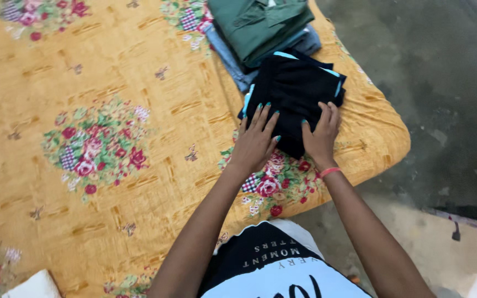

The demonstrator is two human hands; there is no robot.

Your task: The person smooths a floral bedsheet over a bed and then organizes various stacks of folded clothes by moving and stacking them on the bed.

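A folded black garment (pixel 299 88) with light blue trim lies on a yellow floral bedsheet (pixel 139 66) near the bed's right corner. My left hand (pixel 256 140) rests flat on its near left edge, fingers spread. On the garment's near right edge is my right hand (pixel 321 135), fingers curled over the fabric; a pink band circles that wrist. The nails of both hands are painted teal.
Behind the black garment sits a stack of folded clothes: a dark green piece (pixel 258 22) on top of blue-grey ones (pixel 230 58). The bed's edge drops to a grey concrete floor (pixel 443 83) on the right. A white object (pixel 31 286) shows at the bottom left.
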